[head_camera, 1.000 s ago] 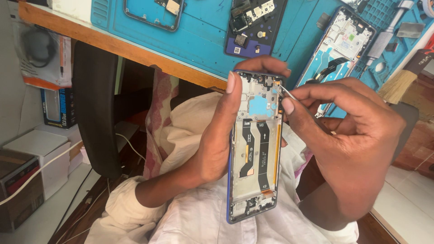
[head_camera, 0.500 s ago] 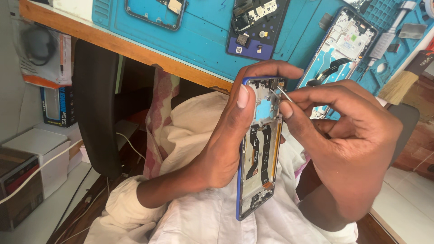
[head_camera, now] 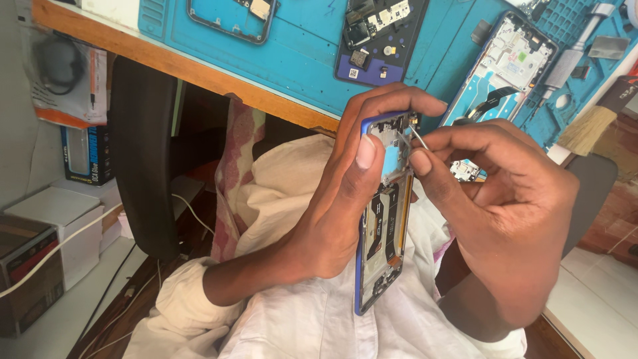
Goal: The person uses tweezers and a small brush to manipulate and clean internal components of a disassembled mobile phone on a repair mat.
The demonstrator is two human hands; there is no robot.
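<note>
At the centre of the frame the left hand [head_camera: 339, 199] grips an opened phone frame [head_camera: 384, 219] with a blue rim, held upright over the lap; its fingers are wrapped around the upper end and the thumb lies across the exposed inner plate. The right hand [head_camera: 505, 213], centre right, has thumb and forefinger pinched shut on a thin metal tool [head_camera: 419, 138], whose tip touches the upper part of the frame near its top edge.

Across the top of the frame runs the tabletop [head_camera: 199, 70], wood-edged and covered by a blue work mat [head_camera: 299, 53]. On the mat lie three more opened phones: one with a dark rim [head_camera: 232, 16] at upper left centre, a dark one with a purple lower end [head_camera: 375, 40] at top centre, and a pale one with a blue flex [head_camera: 502, 70] at upper right. A brush with pale bristles [head_camera: 588, 129] sits at the far right edge.

At far left a white and orange packet with a dark round picture [head_camera: 63, 76] hangs below the tabletop's edge. Under it stands a dark blue box [head_camera: 86, 156]. Lower left hold a white box [head_camera: 60, 226] and a dark brown carton [head_camera: 23, 272], with a white cable [head_camera: 80, 233] across them.
</note>
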